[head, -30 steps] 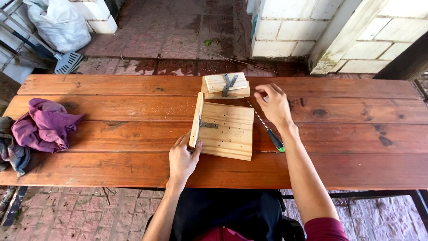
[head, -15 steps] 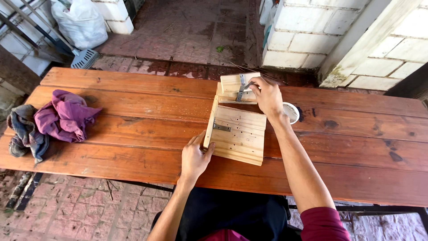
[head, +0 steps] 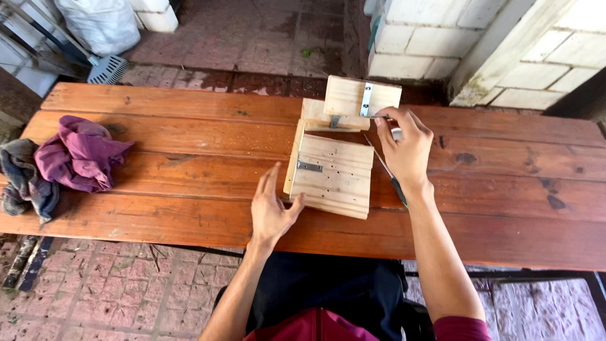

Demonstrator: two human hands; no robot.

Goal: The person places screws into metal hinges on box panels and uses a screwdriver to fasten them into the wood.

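Observation:
A pale wooden board [head: 334, 173] with a small metal bracket lies on the red-brown wooden table [head: 189, 126], a narrow board standing upright along its left edge. My left hand [head: 271, 208] is open, its thumb touching the board's near left corner. My right hand [head: 404, 142] grips the lower right corner of a smaller wooden block [head: 362, 96] with a metal strip, lifted and tilted above another block [head: 325, 118] behind the big board. A green-handled screwdriver [head: 389, 173] lies on the table under my right wrist.
A purple cloth [head: 79, 155] and a grey rag [head: 22, 180] lie at the table's left end. Beyond the table are a white block wall [head: 480, 44], a white sack [head: 101, 22] and a brick floor.
My right hand has lifted the top small block off the stack behind the big board and tipped it up. My left hand stays at the board's near corner.

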